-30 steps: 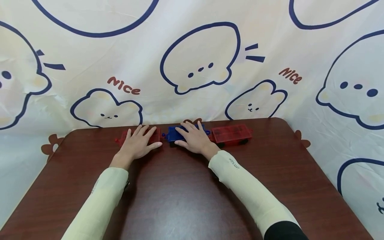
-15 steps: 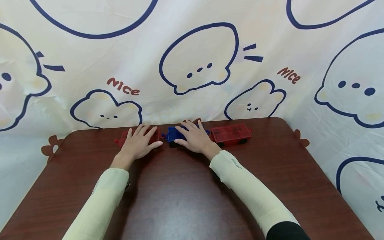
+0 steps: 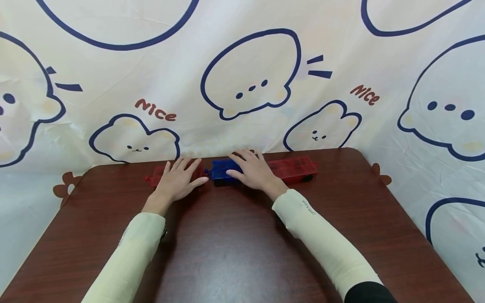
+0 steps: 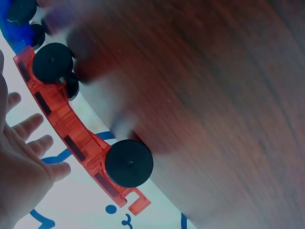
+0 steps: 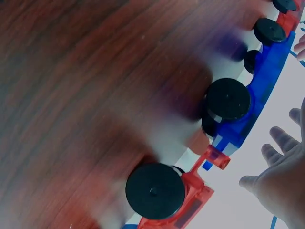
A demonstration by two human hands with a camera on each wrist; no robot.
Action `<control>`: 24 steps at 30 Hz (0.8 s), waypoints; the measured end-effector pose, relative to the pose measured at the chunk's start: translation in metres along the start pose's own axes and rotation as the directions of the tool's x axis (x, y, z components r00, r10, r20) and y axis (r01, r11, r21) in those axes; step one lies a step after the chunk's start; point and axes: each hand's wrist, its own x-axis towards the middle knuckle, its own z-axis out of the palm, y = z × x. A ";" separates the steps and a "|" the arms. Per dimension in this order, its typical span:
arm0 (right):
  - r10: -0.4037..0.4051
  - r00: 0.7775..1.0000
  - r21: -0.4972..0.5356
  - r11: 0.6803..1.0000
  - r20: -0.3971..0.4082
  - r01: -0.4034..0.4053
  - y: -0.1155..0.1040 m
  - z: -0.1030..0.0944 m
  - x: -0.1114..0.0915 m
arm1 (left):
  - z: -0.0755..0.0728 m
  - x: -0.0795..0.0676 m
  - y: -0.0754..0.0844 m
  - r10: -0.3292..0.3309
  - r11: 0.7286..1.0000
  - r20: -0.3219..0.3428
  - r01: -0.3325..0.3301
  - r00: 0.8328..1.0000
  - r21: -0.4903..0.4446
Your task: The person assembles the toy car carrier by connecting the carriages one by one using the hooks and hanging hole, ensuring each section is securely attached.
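Observation:
Three see-through plastic toy wagons on black wheels stand in a row along the table's far edge. My left hand [image 3: 177,182] is spread over the left red wagon [image 4: 66,125], covering much of it in the head view; in the left wrist view its fingertips are a little apart from the body. My right hand [image 3: 255,170], fingers extended, hovers over the right end of the blue wagon [image 3: 221,170] and the near end of the right red wagon [image 3: 297,167]. In the right wrist view the red coupling arm [image 5: 217,157] overlaps the blue wagon's end peg.
The brown wooden table [image 3: 235,252] stretches toward me in front of the wagons. Right behind its far edge hangs a white cloth [image 3: 250,134] with blue cartoon outlines, which also runs along both sides.
My right hand has shifted to the right, uncovering more of the blue wagon and covering part of the right red one. The left hand has moved slightly right. The wagons stay put.

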 end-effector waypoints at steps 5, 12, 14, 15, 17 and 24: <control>0.026 1.000 -0.001 1.000 -0.006 -0.026 0.005 -0.004 -0.003 | -0.001 0.000 0.004 0.004 1.000 -0.004 -0.004 1.000 0.007; 0.033 0.999 -0.041 0.999 -0.043 -0.035 0.009 -0.010 -0.009 | -0.004 0.001 0.011 0.018 1.000 -0.053 -0.017 0.998 0.018; 0.033 0.998 -0.041 0.999 -0.049 -0.035 0.012 -0.012 -0.012 | -0.004 0.001 0.013 0.023 0.999 -0.067 -0.021 0.998 0.024; 0.033 0.998 -0.039 0.999 -0.050 -0.035 0.014 -0.013 -0.013 | -0.005 0.001 0.014 0.024 0.999 -0.069 -0.022 0.997 0.030; 0.037 0.998 -0.034 0.999 -0.051 -0.039 0.017 -0.015 -0.016 | -0.005 0.002 0.015 0.028 0.999 -0.078 -0.025 0.997 0.038; 0.036 0.997 -0.025 0.999 -0.068 -0.038 0.029 -0.018 -0.026 | -0.005 0.003 0.020 0.032 0.999 -0.067 -0.030 0.997 0.042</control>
